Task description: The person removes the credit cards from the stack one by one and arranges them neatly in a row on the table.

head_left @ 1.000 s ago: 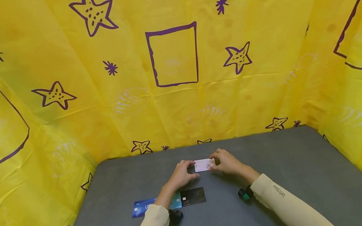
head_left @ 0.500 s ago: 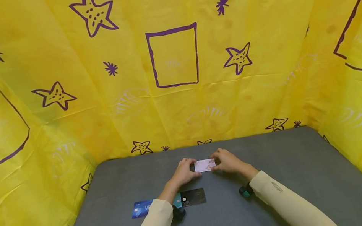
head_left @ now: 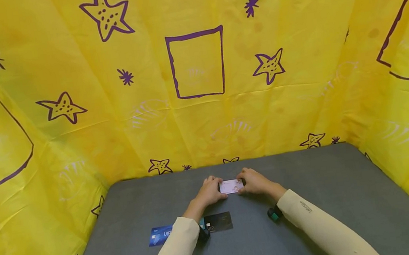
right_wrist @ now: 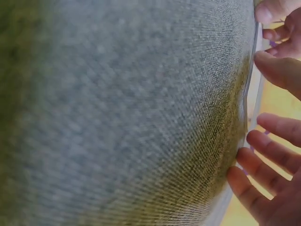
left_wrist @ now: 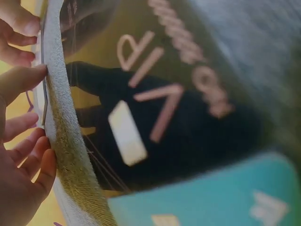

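Note:
A pale pinkish card (head_left: 231, 186) with small print and a darker motif at its right end is held flat at the back middle of the table. My left hand (head_left: 208, 191) grips its left end between thumb and fingers, and my right hand (head_left: 255, 181) holds the right end the same way. In both wrist views the card shows edge-on, thin and slightly bent, close to the grey surface. Nearer to me, below the left wrist, lies a black VIP card (head_left: 221, 221). A teal card (left_wrist: 225, 188) adjoins it, largely hidden by the left sleeve in the head view.
At the left end of that row lies a blue VIP card (head_left: 160, 235), partly under the left forearm's outline. The grey table (head_left: 316, 199) has rounded back corners. Yellow cloth (head_left: 204, 127) with purple drawings encloses it at the back and sides.
The pale card has shifted very slightly right and its tilt has changed a little. My left forearm has moved right, covering more of the teal card. Both hands keep their grip.

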`<state>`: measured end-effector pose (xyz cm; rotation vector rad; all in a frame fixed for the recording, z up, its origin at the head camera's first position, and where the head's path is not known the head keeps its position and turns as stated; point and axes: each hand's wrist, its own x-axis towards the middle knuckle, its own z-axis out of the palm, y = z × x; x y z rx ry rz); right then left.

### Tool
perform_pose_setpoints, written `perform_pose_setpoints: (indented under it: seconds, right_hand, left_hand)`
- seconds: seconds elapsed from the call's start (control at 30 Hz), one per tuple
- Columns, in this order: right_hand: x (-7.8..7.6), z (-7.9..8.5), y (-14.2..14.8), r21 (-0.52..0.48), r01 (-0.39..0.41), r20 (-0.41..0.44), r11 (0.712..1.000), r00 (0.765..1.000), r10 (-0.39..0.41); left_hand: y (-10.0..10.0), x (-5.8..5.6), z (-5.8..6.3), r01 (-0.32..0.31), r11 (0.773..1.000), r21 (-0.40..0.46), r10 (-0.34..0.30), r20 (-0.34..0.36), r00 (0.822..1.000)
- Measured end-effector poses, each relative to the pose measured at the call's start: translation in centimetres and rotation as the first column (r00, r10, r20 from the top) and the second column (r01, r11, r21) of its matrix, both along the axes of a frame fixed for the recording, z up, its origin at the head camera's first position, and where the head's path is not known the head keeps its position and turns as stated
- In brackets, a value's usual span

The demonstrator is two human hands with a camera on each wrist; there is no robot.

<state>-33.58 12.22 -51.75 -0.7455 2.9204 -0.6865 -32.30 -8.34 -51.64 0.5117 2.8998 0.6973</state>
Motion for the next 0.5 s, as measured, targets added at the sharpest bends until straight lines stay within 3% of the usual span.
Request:
perform_pose_setpoints:
  seconds: [0.23,0.5]
  right_hand:
    - [-0.28,0.53,-0.26,0.058,-0.005,0.029,0.998,1.0,0.003]
    - [-0.85,0.42,-0.36,0.043,-0.028,0.045,0.999,0.999,0.026]
  left_hand:
    - [0.65,-0.56,-0.1,0.02,0.999,-0.035,-0.02,-0.012,1.0]
    - [0.07,-0.99,-0.88,0.016,1.0,0.01,-0.016,-0.018,1.0]
